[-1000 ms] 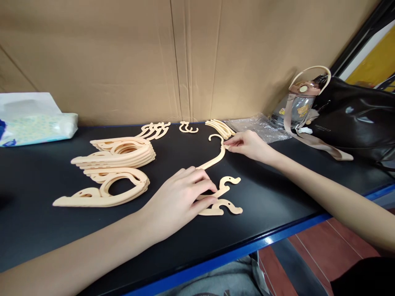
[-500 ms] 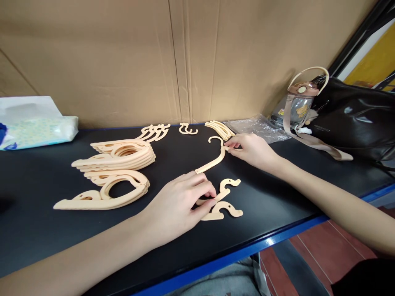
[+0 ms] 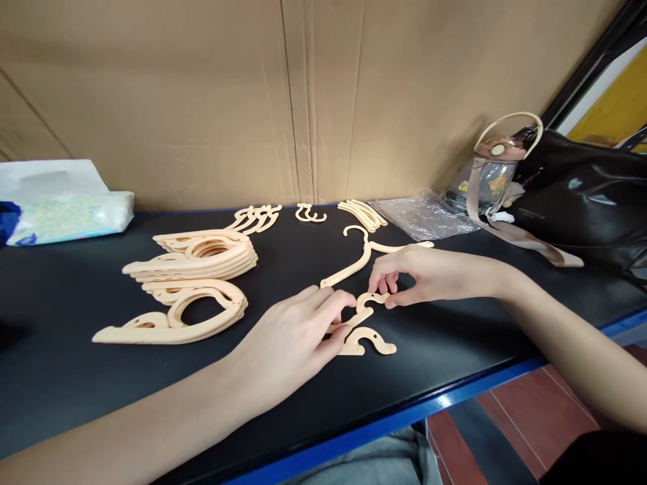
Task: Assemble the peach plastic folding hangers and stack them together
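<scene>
My left hand rests low over the table, its thumb and finger closed on a cream hanger piece partly hidden beneath them. My right hand pinches the right end of the upper curved hanger piece, which still lies close to the table. Another curved hanger piece lies just nearer to me. Behind both hands, a hook with a long left arm lies flat, and a right arm piece meets it at the middle, partly covered by my right hand.
Stacked folded hangers stand at left. Several small curved pieces, loose hooks and long arm pieces lie at the back. A clear plastic bag, bottle and black bag are right; a tissue pack is left.
My right hand has let go of the right arm piece, leaving it against the hook, and has come nearer to grip the upper curved piece. My left hand stays nearly in place.
</scene>
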Motion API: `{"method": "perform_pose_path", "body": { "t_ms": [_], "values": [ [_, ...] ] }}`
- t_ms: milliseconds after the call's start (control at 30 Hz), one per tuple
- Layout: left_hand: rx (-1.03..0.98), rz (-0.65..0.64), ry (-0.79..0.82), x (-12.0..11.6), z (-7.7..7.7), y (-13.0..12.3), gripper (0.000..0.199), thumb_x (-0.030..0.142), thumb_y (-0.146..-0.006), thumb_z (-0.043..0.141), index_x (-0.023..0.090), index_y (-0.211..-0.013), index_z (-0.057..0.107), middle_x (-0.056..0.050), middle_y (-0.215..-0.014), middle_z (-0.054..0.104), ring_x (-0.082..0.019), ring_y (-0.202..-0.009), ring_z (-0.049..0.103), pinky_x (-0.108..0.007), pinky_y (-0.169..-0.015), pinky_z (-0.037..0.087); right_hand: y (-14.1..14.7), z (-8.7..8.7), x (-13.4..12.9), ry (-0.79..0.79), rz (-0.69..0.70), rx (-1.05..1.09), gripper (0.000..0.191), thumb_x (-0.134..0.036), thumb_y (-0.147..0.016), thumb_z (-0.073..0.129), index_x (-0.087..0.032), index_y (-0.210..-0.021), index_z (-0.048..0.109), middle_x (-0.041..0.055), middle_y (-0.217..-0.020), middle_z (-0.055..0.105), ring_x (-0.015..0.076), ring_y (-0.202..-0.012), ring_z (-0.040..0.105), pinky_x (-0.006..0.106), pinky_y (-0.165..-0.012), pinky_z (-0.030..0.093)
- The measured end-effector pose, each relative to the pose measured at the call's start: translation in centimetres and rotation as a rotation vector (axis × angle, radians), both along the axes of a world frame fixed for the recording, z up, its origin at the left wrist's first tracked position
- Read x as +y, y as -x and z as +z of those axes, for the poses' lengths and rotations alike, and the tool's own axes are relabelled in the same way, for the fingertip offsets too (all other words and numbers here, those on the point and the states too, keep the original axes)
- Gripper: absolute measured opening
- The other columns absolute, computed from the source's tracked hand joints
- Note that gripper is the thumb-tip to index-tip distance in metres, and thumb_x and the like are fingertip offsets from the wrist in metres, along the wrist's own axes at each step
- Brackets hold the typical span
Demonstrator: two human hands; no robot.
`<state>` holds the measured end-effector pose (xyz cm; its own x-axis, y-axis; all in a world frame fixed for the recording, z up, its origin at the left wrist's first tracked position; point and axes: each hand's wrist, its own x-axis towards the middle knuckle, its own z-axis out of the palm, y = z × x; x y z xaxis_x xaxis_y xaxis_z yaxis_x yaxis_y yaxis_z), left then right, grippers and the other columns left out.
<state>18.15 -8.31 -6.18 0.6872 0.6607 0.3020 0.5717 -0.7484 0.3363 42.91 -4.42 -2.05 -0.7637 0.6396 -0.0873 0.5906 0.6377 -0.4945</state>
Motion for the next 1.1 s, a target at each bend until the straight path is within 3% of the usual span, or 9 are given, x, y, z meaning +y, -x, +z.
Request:
{"method": "perform_pose_path", "body": {
  "t_ms": [100,300,433,600,733,867,1100],
  "values": [
    [-0.020,0.010,0.038,0.2,-0.1,0.2,0.027,0.015,-0.092,0.043,0.024,-0.117,0.049,0.001,-0.094,0.063,-0.014,-0.083,0.064,-0.025,-0.066,0.049,0.2,-0.2,0.0,-0.031,-0.027,0.028,0.016,-0.014,-0.082,0.062,-0.020,-0.095,0.069,-0.0010,-0.084,0.069,0.0116,-0.073,0.064,0.021,-0.064,0.047],
    [-0.037,0.044,0.034,0.4,0.0,0.3,0.028,0.032,-0.093,0.053,0.026,-0.120,0.046,0.001,-0.103,0.063,-0.016,-0.090,0.064,-0.027,-0.070,0.049,1.2,-0.5,-0.2,-0.127,-0.039,0.174,0.016,-0.013,-0.085,0.057,-0.018,-0.096,0.069,-0.0013,-0.079,0.068,0.0103,-0.070,0.062,0.021,-0.066,0.046],
    [0.013,0.055,-0.010,0.4,0.0,0.2,0.017,0.030,-0.094,0.054,0.022,-0.109,0.051,0.002,-0.091,0.063,-0.017,-0.082,0.064,-0.027,-0.064,0.047,2.0,-1.3,-0.1,-0.089,-0.044,0.260,0.015,-0.018,-0.092,0.054,-0.017,-0.097,0.067,0.0004,-0.082,0.069,0.0106,-0.070,0.061,0.022,-0.066,0.045],
    [0.075,0.029,-0.053,0.5,-0.1,0.1,0.013,0.025,-0.098,0.045,0.020,-0.100,0.056,0.001,-0.096,0.063,-0.015,-0.078,0.064,-0.027,-0.063,0.045,2.2,-1.5,-0.1,-0.074,-0.075,0.268,0.016,-0.020,-0.092,0.055,-0.016,-0.101,0.067,0.0019,-0.085,0.068,0.0117,-0.074,0.061,0.023,-0.067,0.047],
    [0.096,0.101,-0.041,0.5,-0.1,0.0,0.019,0.021,-0.100,0.038,0.019,-0.100,0.057,0.000,-0.091,0.061,-0.015,-0.073,0.063,-0.026,-0.061,0.044,1.5,-1.0,0.1,-0.008,-0.051,0.269,0.023,-0.033,-0.085,0.067,-0.016,-0.101,0.069,0.0024,-0.086,0.068,0.0136,-0.078,0.062,0.025,-0.072,0.049],
    [0.109,0.196,0.003,0.6,0.1,0.2,0.021,0.018,-0.099,0.034,0.021,-0.101,0.055,0.001,-0.086,0.060,-0.014,-0.064,0.060,-0.025,-0.053,0.038,1.1,-0.9,0.3,0.067,-0.010,0.251,0.022,-0.032,-0.084,0.068,-0.018,-0.100,0.070,0.0027,-0.090,0.069,0.0137,-0.080,0.062,0.027,-0.075,0.050],
    [0.023,0.335,0.175,0.6,0.5,0.4,0.023,0.026,-0.099,0.025,0.025,-0.094,0.048,0.006,-0.063,0.053,-0.016,-0.053,0.052,-0.026,-0.051,0.030,1.8,-1.2,0.1,-0.047,-0.034,0.263,0.016,-0.027,-0.085,0.068,-0.017,-0.097,0.067,0.0018,-0.088,0.067,0.0118,-0.076,0.061,0.024,-0.071,0.050]
  ]
}}
